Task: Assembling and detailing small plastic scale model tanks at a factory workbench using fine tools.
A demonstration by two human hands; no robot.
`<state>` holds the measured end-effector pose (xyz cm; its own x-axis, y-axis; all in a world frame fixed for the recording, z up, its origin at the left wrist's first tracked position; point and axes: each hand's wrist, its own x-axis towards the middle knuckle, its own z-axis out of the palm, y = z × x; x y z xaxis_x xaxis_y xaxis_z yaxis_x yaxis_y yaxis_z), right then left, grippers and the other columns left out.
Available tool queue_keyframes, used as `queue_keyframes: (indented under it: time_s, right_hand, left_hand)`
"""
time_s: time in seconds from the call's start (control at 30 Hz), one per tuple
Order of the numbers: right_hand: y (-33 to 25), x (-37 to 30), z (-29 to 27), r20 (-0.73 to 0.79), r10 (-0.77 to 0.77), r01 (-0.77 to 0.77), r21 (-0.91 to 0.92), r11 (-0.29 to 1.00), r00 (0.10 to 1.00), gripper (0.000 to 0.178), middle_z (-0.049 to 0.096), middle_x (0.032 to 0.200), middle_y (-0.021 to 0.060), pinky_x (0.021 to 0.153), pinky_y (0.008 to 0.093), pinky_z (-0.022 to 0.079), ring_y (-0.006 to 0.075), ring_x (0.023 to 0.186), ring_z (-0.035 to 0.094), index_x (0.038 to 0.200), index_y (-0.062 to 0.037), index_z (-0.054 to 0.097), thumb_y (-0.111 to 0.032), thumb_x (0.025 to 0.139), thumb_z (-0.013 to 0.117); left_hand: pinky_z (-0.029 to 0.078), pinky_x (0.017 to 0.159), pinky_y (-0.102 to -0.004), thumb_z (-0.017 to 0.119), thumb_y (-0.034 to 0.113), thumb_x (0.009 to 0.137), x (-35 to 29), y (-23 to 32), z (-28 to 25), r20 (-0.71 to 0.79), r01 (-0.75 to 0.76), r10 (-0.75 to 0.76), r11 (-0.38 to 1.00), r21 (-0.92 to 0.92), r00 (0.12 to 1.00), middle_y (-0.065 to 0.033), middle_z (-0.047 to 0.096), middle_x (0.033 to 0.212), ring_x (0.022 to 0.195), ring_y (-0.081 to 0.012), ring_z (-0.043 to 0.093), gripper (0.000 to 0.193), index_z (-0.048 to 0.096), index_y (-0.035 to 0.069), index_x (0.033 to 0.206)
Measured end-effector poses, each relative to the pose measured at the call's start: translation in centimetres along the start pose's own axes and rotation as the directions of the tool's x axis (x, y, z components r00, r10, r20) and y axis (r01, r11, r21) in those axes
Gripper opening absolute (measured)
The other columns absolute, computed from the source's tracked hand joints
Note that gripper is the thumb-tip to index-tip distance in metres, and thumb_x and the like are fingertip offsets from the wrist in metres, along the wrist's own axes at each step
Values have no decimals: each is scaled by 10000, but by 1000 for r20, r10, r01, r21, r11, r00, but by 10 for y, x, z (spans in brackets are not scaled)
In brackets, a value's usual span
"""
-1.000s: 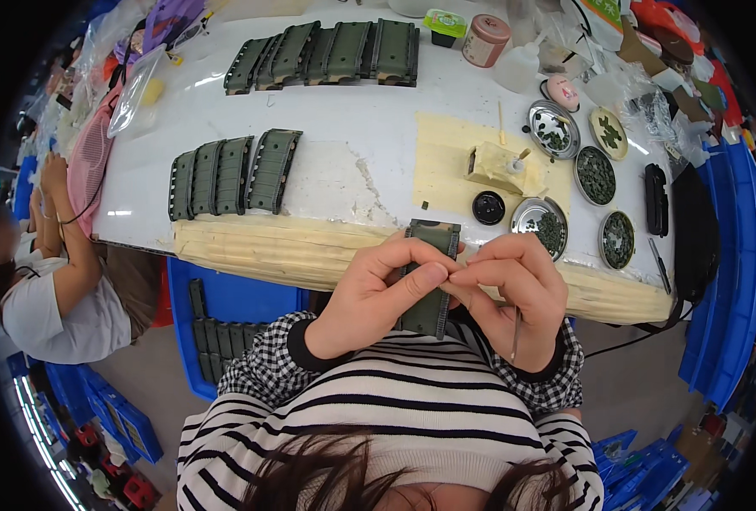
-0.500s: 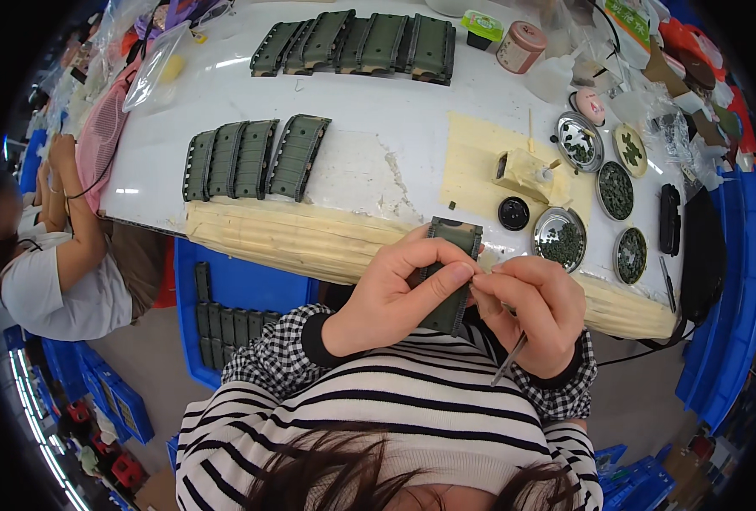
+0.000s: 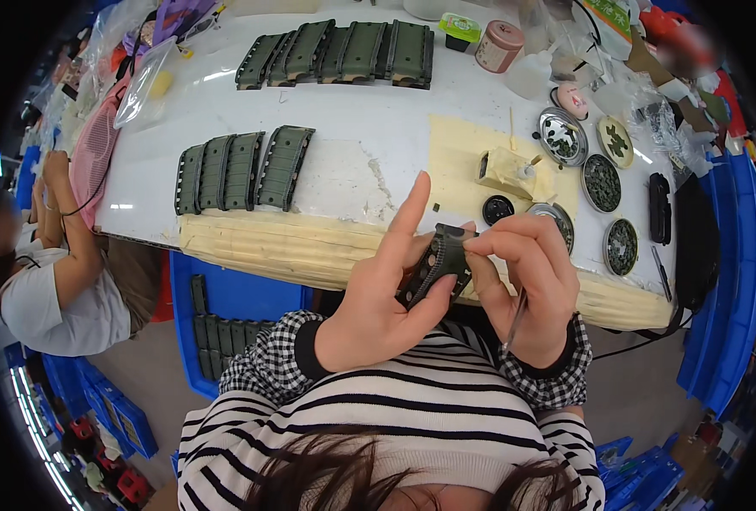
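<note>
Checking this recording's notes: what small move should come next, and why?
Perhaps the left hand should curl its index finger onto the green piece for steadiness: that finger points away while the right hand is at the piece's edge.

A white desk (image 3: 203,111) with a cream-wrapped near edge (image 3: 293,249) stands over a grey floor (image 3: 629,383), patches of glare on its top. Blue bins (image 3: 727,281) line the right, blue crates (image 3: 142,433) lie near left, and a row of bright lights (image 3: 42,447) glows beyond the crates.
</note>
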<state>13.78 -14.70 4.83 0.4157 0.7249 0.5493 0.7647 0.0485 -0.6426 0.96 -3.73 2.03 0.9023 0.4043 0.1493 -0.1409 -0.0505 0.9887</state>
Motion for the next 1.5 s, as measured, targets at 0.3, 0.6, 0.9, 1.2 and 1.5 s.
queue_keyframes:
  time_s: [0.3,0.6,0.9,1.2,1.5]
  right_hand:
    - [1,3,7,-16,-45,44,-34,998,999,255,571,848,95,500,292,477,207,631,597,905,9,638,116,682,700]
    - [-1,-7,9,-27,-93,90,-119,989,995,246,586,863,103,510,295,479,215,622,597,935,23,649,64,705,724]
    - [2,-18,11,34,-108,112,-170,979,994,299,598,909,118,523,300,486,220,656,604,1017,16,653,37,725,709]
    - [27,-4,-34,-178,224,-258,-201,945,958,318,566,809,80,543,272,424,166,680,564,1085,-10,657,64,776,666]
    - [75,17,-23,-131,177,-207,-276,939,976,178,560,784,50,525,258,353,121,653,503,984,-26,687,-12,807,681]
  left_hand:
    - [482,588,-304,616,-46,783,-2,1,-4,36,-112,106,922,370,994,-140,578,742,610,-231,580,712,346,-21,1442]
    - [460,555,-343,627,-49,756,-2,-2,-1,43,-197,201,859,472,979,-125,533,676,575,-254,550,733,336,-65,1428]
    - [459,569,-320,618,-55,779,-2,-2,0,62,-153,140,881,448,988,-125,538,691,595,-246,550,731,316,-47,1444]
    - [502,912,-325,486,6,950,5,2,-6,129,285,-254,849,-445,959,-185,559,1254,1027,-182,620,515,300,8,1430]
    - [560,715,-324,439,234,1006,16,-10,-6,264,441,-377,533,-723,888,-127,610,982,783,-174,630,477,330,-19,1397]
